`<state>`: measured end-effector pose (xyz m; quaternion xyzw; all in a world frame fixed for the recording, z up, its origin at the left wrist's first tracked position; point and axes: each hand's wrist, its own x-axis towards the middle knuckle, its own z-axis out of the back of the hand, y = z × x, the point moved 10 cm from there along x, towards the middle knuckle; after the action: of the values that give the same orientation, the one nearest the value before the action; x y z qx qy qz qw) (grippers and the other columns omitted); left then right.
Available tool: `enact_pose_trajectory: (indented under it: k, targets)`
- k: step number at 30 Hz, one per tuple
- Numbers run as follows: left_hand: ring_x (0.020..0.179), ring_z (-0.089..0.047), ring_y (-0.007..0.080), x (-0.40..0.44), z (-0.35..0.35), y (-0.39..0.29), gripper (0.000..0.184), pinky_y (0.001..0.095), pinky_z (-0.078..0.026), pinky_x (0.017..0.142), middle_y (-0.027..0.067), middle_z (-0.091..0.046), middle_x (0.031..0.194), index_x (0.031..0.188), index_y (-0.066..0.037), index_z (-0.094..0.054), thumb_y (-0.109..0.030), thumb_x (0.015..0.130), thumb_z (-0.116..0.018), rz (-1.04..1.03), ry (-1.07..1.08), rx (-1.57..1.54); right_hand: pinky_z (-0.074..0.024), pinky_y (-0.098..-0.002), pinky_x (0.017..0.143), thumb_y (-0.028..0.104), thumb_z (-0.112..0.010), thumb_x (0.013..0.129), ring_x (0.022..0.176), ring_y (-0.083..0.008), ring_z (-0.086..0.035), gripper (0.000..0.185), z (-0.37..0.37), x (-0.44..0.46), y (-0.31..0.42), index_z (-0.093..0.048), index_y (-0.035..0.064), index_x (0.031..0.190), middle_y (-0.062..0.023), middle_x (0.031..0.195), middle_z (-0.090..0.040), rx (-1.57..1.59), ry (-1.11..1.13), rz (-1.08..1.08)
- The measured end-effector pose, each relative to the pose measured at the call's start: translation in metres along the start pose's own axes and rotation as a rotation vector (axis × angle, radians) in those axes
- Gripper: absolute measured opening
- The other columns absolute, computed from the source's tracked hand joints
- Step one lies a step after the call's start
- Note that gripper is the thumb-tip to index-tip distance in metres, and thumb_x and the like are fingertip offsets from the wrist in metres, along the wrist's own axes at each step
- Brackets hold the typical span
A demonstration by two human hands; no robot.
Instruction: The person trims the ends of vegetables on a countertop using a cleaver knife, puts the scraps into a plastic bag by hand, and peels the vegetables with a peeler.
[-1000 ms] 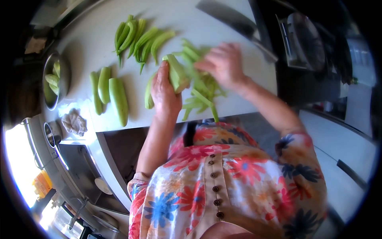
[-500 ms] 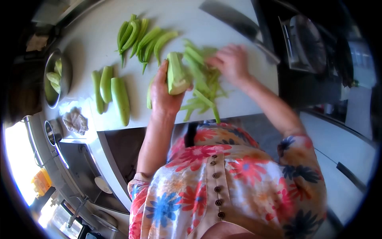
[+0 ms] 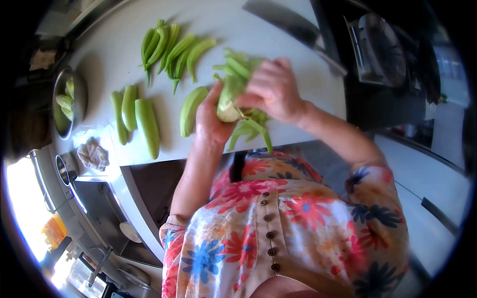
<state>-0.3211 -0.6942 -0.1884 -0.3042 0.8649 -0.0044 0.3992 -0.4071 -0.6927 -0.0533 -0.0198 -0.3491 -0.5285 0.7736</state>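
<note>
Spanning everything about the gourd (image 3: 230, 102), the counter (image 3: 114, 44) carries a knife (image 3: 283, 22) at 1 o'clock, probably set off to free the working spot. The left hand (image 3: 213, 120) clamps its fingers round the gourd, apparently baring its 3 o'clock side for the right hand (image 3: 273, 92), whose fingers curl close by; whether they grip anything, I cannot tell. Peels (image 3: 256, 133) lie at 4 o'clock, perhaps kept together.
</note>
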Motion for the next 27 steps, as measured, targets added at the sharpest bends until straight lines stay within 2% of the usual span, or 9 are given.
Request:
enact_pose_trajectory:
  k: [4,5,8,9,13,17,20,24,27]
  targets:
    - [0.079,-0.060,0.0205,0.005,0.000,0.009,0.026,0.0353,-0.048,0.060,0.0062,-0.061,0.088,0.103,-0.009,-0.055,-0.030,0.094,-0.043,0.098,0.229,0.041,-0.0302,-0.0303,0.070,0.050,-0.068,0.068,0.060,-0.0121,-0.045,0.040,-0.017,-0.004,-0.003,-0.056,0.0162,0.052,0.0070,0.055,-0.050,0.069,0.045,0.077]
    - [0.076,-0.059,0.0214,0.008,0.014,0.013,0.024,0.0363,-0.046,0.051,0.0075,-0.060,0.085,0.100,-0.009,-0.054,-0.030,0.094,-0.043,0.072,0.123,0.097,-0.0301,-0.0302,0.070,0.051,-0.067,0.069,0.060,-0.0117,-0.045,0.040,-0.019,-0.003,-0.004,-0.056,0.0166,0.052,0.0073,0.055,-0.050,0.084,0.080,0.094]
    - [0.072,-0.058,0.0216,-0.004,0.010,0.013,0.027,0.0351,-0.043,0.047,0.0099,-0.060,0.085,0.103,-0.007,-0.054,-0.030,0.095,-0.042,0.041,0.032,0.155,-0.0294,-0.0299,0.069,0.051,-0.066,0.069,0.060,-0.0111,-0.046,0.039,-0.031,-0.006,-0.025,-0.055,0.0178,0.051,0.0074,0.053,-0.050,0.076,0.123,0.077]
    - [0.064,-0.057,0.0231,-0.006,0.009,0.016,0.030,0.0345,-0.040,0.044,0.0117,-0.060,0.083,0.105,-0.005,-0.053,-0.030,0.095,-0.041,0.039,0.017,0.141,-0.0292,-0.0298,0.068,0.051,-0.066,0.069,0.060,-0.0111,-0.046,0.039,-0.034,-0.006,-0.034,-0.055,0.0181,0.050,0.0074,0.053,-0.050,0.063,0.124,0.062]
    - [0.054,-0.054,0.0243,-0.011,-0.002,0.017,0.037,0.0338,-0.040,0.045,0.0125,-0.059,0.079,0.112,-0.002,-0.052,-0.033,0.095,-0.040,0.060,0.204,0.262,-0.0280,-0.0306,0.065,0.051,-0.065,0.069,0.059,-0.0132,-0.047,0.041,-0.031,-0.007,-0.075,-0.055,0.0169,0.050,0.0061,0.052,-0.049,-0.084,0.095,-0.015]
    - [0.058,-0.053,0.0208,-0.005,0.002,0.006,0.047,0.0307,-0.040,0.048,0.0108,-0.057,0.080,0.124,-0.004,-0.047,-0.040,0.095,-0.040,0.055,0.178,0.244,-0.0283,-0.0316,0.064,0.049,-0.065,0.072,0.057,-0.0149,-0.048,0.042,-0.027,-0.011,-0.086,-0.055,0.0144,0.050,0.0045,0.052,-0.049,-0.106,0.092,-0.067]
    - [0.061,-0.053,0.0192,-0.002,0.005,0.005,0.049,0.0307,-0.040,0.048,0.0100,-0.057,0.081,0.124,-0.005,-0.047,-0.043,0.095,-0.040,0.097,0.144,0.122,-0.0287,-0.0313,0.064,0.049,-0.065,0.072,0.057,-0.0144,-0.049,0.042,-0.018,-0.007,-0.072,-0.055,0.0142,0.050,0.0048,0.051,-0.049,0.011,0.085,-0.116]
    - [0.073,-0.057,0.0186,0.002,0.006,0.006,0.039,0.0303,-0.045,0.058,0.0064,-0.061,0.089,0.115,-0.009,-0.054,-0.040,0.094,-0.043,0.053,0.026,0.034,-0.0298,-0.0295,0.066,0.050,-0.066,0.071,0.055,-0.0132,-0.045,0.041,-0.014,-0.005,-0.020,-0.056,0.0153,0.051,0.0054,0.051,-0.049,0.094,0.092,-0.045]
    - [0.079,-0.059,0.0185,0.008,0.006,0.010,0.033,0.0322,-0.047,0.064,0.0053,-0.062,0.091,0.109,-0.010,-0.056,-0.036,0.095,-0.043,0.054,0.083,0.015,-0.0298,-0.0291,0.068,0.050,-0.067,0.070,0.057,-0.0118,-0.045,0.040,-0.012,-0.003,-0.005,-0.056,0.0163,0.051,0.0063,0.051,-0.048,0.102,0.059,-0.021]
